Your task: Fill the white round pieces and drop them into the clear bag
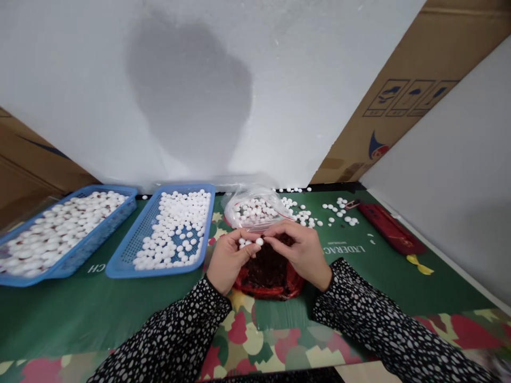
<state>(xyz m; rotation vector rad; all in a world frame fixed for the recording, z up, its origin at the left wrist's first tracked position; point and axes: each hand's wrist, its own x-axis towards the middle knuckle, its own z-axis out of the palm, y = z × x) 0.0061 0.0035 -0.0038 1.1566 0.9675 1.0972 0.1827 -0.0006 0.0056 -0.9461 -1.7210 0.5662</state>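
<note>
My left hand point(232, 256) is closed on several small white balls, one white ball point(259, 241) pinched at the thumb and fingertip. Beside that ball, the thumb and index fingertip of my right hand point(300, 251) are pressed together; whatever is between them is too small to make out. Under both hands lies a red plastic bag point(293, 284), open, with dark reddish-brown loose stuff point(271, 263) inside. Just behind my fingers a clear zip bag point(255, 205) holds many more white balls.
A blue basket point(120, 266) of white balls stands left of my hands, and a fuller blue basket point(66, 272) is farther left. Loose white balls point(305, 217) lie to the right, near a dark red case point(391, 229) and a yellow strip point(420, 264). A white wall panel point(287, 106) rises behind.
</note>
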